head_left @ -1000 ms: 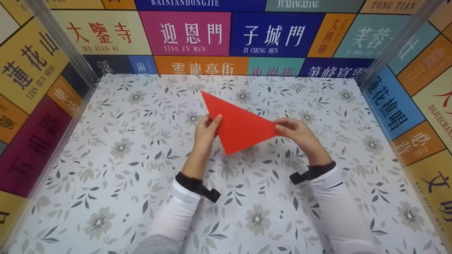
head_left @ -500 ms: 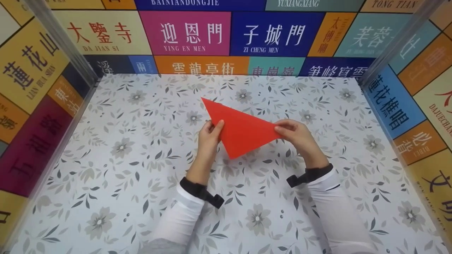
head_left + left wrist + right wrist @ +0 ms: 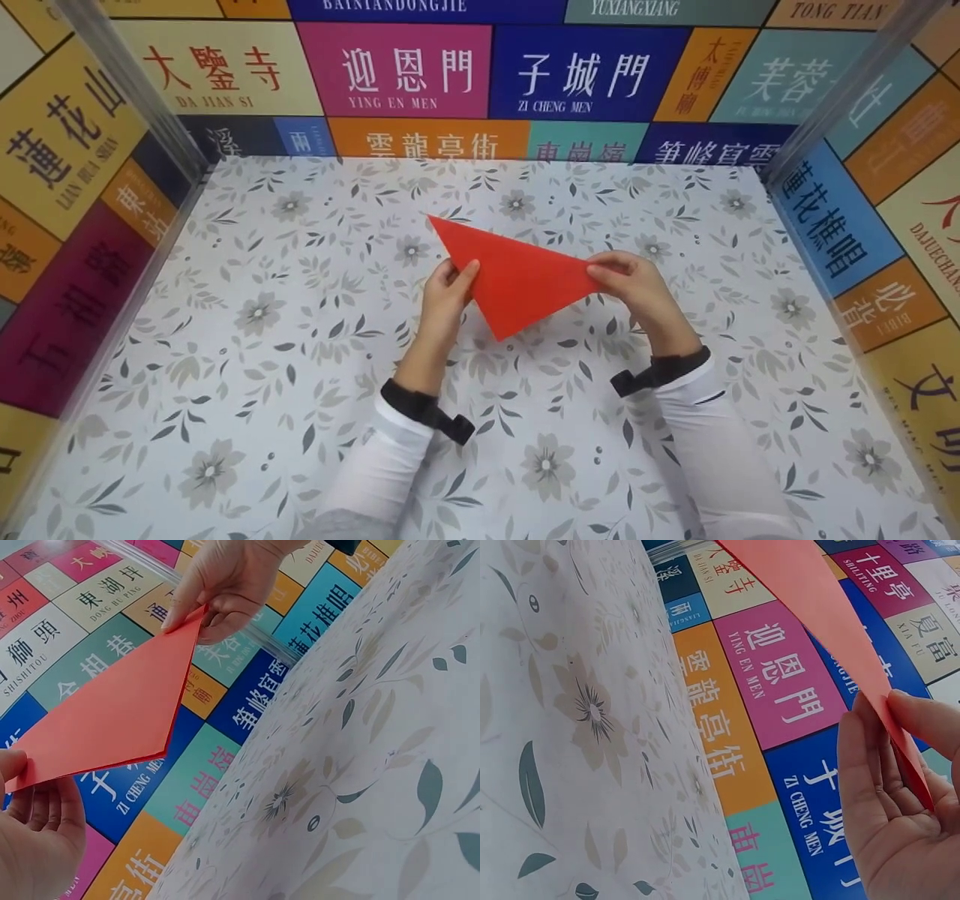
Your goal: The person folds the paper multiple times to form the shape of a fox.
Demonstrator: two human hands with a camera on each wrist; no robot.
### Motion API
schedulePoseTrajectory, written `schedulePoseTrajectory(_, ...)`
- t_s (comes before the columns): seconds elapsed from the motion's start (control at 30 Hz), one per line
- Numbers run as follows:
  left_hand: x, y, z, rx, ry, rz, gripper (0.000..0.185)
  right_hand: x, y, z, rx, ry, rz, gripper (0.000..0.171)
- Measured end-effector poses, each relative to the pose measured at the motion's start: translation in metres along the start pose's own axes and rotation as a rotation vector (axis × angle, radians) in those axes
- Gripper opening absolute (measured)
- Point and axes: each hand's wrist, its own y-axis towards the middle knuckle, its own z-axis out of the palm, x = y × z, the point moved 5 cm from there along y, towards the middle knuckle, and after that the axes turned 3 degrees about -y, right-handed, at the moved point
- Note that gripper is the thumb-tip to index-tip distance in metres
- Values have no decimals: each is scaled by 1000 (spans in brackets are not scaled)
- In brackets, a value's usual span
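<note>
A red paper triangle (image 3: 517,274) is held above the flowered counter (image 3: 225,375), pinched at its left edge by the left hand (image 3: 444,289). Its right corner is clamped between the thumb and fingers of the right hand (image 3: 634,281), so the sheet seems to be kept taut and flat.

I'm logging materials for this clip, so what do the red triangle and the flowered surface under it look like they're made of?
Red triangle: thin matte paper, probably folded; the left wrist view shows a sharp crease and doubled edge, and it keeps its shape pinched between the left hand and right hand.
Flowered surface: looks like printed paper or vinyl covering, smooth with slight sheen; which one is unclear.
</note>
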Motion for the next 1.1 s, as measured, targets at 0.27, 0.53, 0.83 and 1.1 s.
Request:
schedulePoseTrajectory(0.27, -1, 0, -3, 30, 37, -1, 46, -1, 0, -3, 1, 6, -13, 12)
schedulePoseTrajectory(0.53, -12, 5, -17, -34, 20, 59, 38, -5, 1, -4, -5, 2, 5, 10)
schedulePoseTrajectory(0.83, -33, 7, -41, -187, 22, 152, 29, -6, 0, -10, -22, -14, -10, 9)
schedulePoseTrajectory(1.1, -56, -4, -41, -239, 137, 450, 29, -11, -2, -14, -28, -15, 32, 9)
